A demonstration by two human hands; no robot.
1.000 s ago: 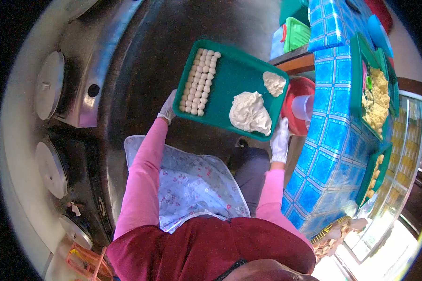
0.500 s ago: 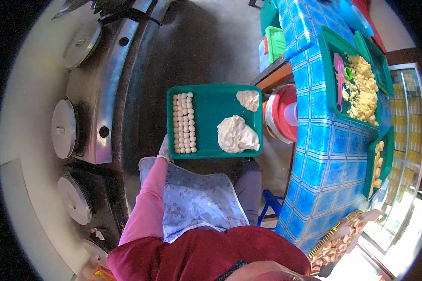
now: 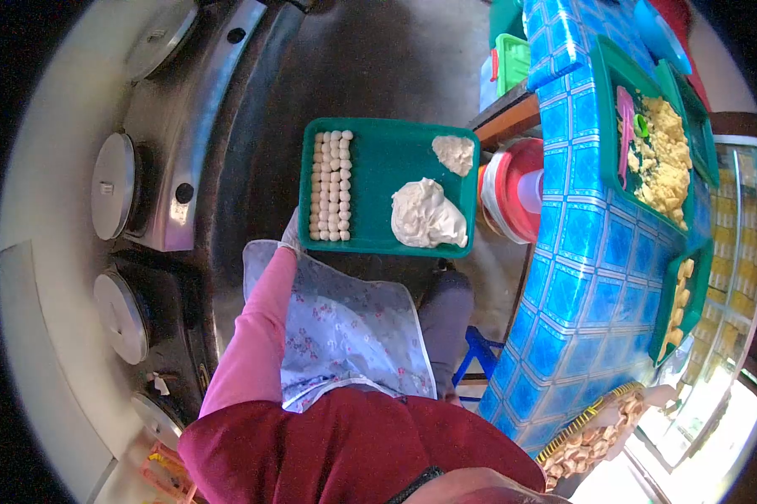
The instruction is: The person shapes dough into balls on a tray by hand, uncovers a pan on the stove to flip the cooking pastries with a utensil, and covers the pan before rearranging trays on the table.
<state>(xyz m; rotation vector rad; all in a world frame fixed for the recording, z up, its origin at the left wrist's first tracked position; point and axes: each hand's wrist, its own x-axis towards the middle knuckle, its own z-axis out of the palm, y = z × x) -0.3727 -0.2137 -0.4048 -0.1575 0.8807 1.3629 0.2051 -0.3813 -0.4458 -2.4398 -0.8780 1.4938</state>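
Before me is a green tray [image 3: 370, 176], level and close to my apron. Along its left side lie tight rows of small white dough balls [image 3: 331, 186]. A large soft lump of white dough [image 3: 427, 214] rests in its lower right, and a smaller crumbly piece [image 3: 453, 155] sits in the upper right corner. My left hand [image 3: 291, 231], in a white glove, is closed at the tray's lower left corner; the tray hides part of its fingers. My right hand is out of sight.
On the right, a table with blue checked cloth [image 3: 563, 336] bears a tray of yellow crumbs [image 3: 664, 160] and a smaller tray of pieces [image 3: 679, 307]. A red bucket [image 3: 517, 189] stands beside it, a blue stool [image 3: 478, 353] below. Lidded pots [image 3: 114, 186] line the left.
The tray has turned from tilted to nearly straight and shifted left. My right hand, earlier at its right corner, has gone from view. The blue stool has come into sight.
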